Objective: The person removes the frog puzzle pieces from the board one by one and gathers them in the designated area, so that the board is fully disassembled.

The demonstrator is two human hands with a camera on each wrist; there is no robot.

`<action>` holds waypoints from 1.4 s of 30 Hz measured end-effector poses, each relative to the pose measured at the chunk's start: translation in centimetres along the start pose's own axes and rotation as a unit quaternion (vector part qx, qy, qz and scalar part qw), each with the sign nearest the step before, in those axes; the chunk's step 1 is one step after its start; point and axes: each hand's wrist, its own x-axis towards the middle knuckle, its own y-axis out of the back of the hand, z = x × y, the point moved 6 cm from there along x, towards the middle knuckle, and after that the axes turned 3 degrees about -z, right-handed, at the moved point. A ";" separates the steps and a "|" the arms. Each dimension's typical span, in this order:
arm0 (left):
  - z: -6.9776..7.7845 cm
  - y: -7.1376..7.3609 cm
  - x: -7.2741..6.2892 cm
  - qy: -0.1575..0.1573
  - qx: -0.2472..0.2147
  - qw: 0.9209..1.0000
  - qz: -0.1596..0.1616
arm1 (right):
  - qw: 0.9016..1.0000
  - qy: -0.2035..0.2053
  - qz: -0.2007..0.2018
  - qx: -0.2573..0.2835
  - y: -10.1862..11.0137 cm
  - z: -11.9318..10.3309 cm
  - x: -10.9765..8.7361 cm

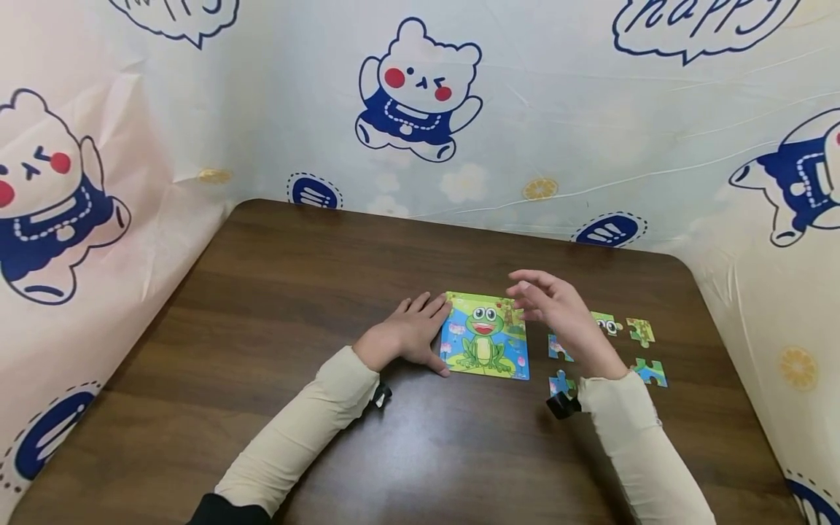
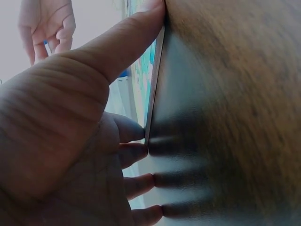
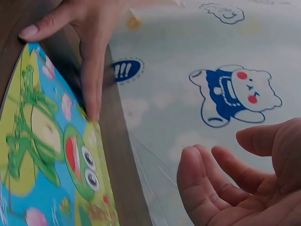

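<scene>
A square frog picture board (image 1: pixel 484 337) lies flat on the table. My left hand (image 1: pixel 410 332) rests at its left side, fingers spread on the tabletop; thumb and forefinger touch the board's edge, as the left wrist view shows at its thin side (image 2: pixel 153 89). Over the board's upper right corner hovers my right hand (image 1: pixel 558 313), its fingers loosely bent with nothing between them. In the right wrist view that hand (image 3: pixel 235 188) is apart from the frog board (image 3: pixel 47 136).
Several loose jigsaw pieces lie right of the board, among them a piece with the frog's eyes (image 1: pixel 607 324), a corner piece (image 1: pixel 640 332) and a blue-green piece (image 1: pixel 651 372); my right arm partly covers others. A printed cloth (image 1: pixel 275 95) stands behind the brown table (image 1: pixel 295 292).
</scene>
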 end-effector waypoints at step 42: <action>-0.1 -0.1 0.3 0.002 0.001 1.000 -0.005 | 0.964 0.041 -0.036 -0.259 -5.9 3.6 0.1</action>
